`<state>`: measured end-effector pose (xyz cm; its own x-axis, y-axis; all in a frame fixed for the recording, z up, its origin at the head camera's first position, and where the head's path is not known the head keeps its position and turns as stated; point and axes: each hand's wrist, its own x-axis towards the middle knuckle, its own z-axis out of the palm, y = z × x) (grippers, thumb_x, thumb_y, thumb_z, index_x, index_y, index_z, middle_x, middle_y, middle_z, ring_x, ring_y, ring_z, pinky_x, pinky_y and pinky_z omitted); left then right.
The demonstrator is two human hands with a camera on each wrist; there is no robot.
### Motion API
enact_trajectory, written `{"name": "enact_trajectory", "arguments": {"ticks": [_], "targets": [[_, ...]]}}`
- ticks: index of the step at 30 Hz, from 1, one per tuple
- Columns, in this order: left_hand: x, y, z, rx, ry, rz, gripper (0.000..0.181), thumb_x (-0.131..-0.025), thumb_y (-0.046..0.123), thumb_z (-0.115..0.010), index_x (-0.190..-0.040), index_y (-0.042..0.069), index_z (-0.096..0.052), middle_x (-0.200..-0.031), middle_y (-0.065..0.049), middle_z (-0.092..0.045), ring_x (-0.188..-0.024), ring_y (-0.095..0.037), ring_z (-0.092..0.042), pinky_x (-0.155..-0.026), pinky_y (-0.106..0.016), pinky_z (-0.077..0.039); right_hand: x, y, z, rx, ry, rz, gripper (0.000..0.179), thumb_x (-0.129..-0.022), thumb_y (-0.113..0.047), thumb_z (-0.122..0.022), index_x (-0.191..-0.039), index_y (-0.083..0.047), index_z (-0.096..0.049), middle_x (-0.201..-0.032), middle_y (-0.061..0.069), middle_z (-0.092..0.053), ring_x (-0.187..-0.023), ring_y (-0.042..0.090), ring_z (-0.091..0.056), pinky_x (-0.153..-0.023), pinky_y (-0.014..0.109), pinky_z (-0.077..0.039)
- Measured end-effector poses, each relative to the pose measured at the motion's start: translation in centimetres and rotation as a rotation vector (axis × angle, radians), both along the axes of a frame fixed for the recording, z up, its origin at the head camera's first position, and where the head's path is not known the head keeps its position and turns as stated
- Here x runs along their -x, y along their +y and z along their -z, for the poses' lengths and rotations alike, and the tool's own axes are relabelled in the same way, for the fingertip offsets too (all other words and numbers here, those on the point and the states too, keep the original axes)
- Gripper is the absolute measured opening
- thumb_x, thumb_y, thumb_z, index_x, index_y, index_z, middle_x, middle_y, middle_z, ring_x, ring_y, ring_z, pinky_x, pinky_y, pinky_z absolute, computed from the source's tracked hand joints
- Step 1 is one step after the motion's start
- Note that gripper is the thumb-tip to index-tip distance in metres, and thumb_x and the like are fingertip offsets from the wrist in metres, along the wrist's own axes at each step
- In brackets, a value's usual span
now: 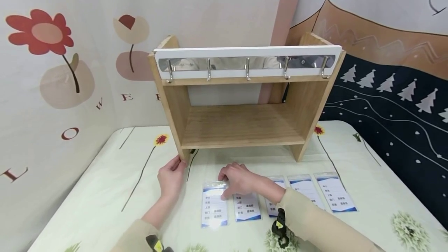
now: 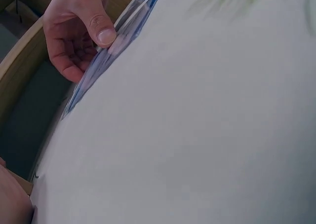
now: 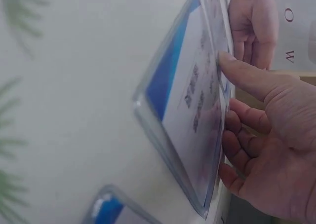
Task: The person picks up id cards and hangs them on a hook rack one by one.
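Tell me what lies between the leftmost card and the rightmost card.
In the head view, three cards lie between the leftmost card and rightmost card: the second card, third card and fourth card. The right hand partly covers the second.

Left: pale flower-print fabric [image 1: 94,18] | right: brown-and-navy hanging [image 1: 395,123], white trees [image 1: 366,79] | surface: pale floral tablecloth [image 1: 105,182]

Head view facing forward and down, wrist views close, low and tilted, both sharing the right hand [image 3: 279,145]
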<state>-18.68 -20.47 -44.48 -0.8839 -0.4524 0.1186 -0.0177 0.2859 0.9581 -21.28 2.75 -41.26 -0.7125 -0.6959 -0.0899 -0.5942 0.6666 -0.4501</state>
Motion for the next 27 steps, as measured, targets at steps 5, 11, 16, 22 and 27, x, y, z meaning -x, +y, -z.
{"name": "enact_trajectory", "arguments": {"ticks": [5,11,16,22,27], "targets": [[0.3,0.2,0.1,-0.004,0.019,-0.015,0.038,-0.099,0.008,-0.063,-0.134,-0.007,-0.062,-0.128,-0.024,-0.065,-0.117,-0.036,-0.066,-0.092,-0.032,-0.055,0.2,0.1,-0.2,0.011,-0.031,-0.008,0.04,-0.077,-0.03,-0.092,-0.108,-0.017,-0.069,-0.091,-0.011,-0.055,-0.091,0.011,-0.046,-0.095,0.043,-0.037],[0.6,0.4,0.4,-0.011,0.024,-0.023,0.04,-0.099,0.009,-0.064,-0.136,-0.006,-0.061,-0.128,-0.026,-0.065,-0.118,-0.036,-0.065,-0.093,-0.036,-0.055,0.3,0.0,-0.1,0.02,-0.04,0.004,0.04,-0.075,-0.028,-0.093,-0.104,-0.019,-0.067,-0.093,-0.012,-0.054,-0.095,0.012,-0.046,-0.095,0.043,-0.036],[0.9,0.4,0.5,0.008,0.029,-0.026,0.041,-0.099,0.011,-0.065,-0.137,-0.003,-0.061,-0.128,-0.024,-0.066,-0.117,-0.033,-0.066,-0.095,-0.037,-0.054,0.4,0.1,0.1,0.052,-0.057,0.005,0.039,-0.076,-0.024,-0.092,-0.105,-0.018,-0.066,-0.089,-0.013,-0.058,-0.09,0.01,-0.048,-0.096,0.043,-0.036],[1.0,0.3,0.7,0.01,0.019,-0.039,0.04,-0.098,0.013,-0.067,-0.136,-0.001,-0.063,-0.125,-0.021,-0.068,-0.115,-0.031,-0.068,-0.09,-0.029,-0.056,0.6,0.4,-0.2,0.134,-0.114,0.006,0.039,-0.079,-0.012,-0.088,-0.114,-0.01,-0.073,-0.091,-0.009,-0.063,-0.083,0.007,-0.053,-0.084,0.029,-0.046],[1.1,0.2,0.8,-0.01,0.015,-0.039,0.04,-0.097,0.013,-0.067,-0.135,0.0,-0.063,-0.124,-0.021,-0.068,-0.115,-0.032,-0.067,-0.09,-0.03,-0.056,1.0,0.7,-0.6,0.229,-0.093,-0.013,0.036,-0.084,-0.005,-0.084,-0.118,-0.004,-0.072,-0.086,-0.004,-0.06,-0.079,0.011,-0.052,-0.072,0.025,-0.044]]}}
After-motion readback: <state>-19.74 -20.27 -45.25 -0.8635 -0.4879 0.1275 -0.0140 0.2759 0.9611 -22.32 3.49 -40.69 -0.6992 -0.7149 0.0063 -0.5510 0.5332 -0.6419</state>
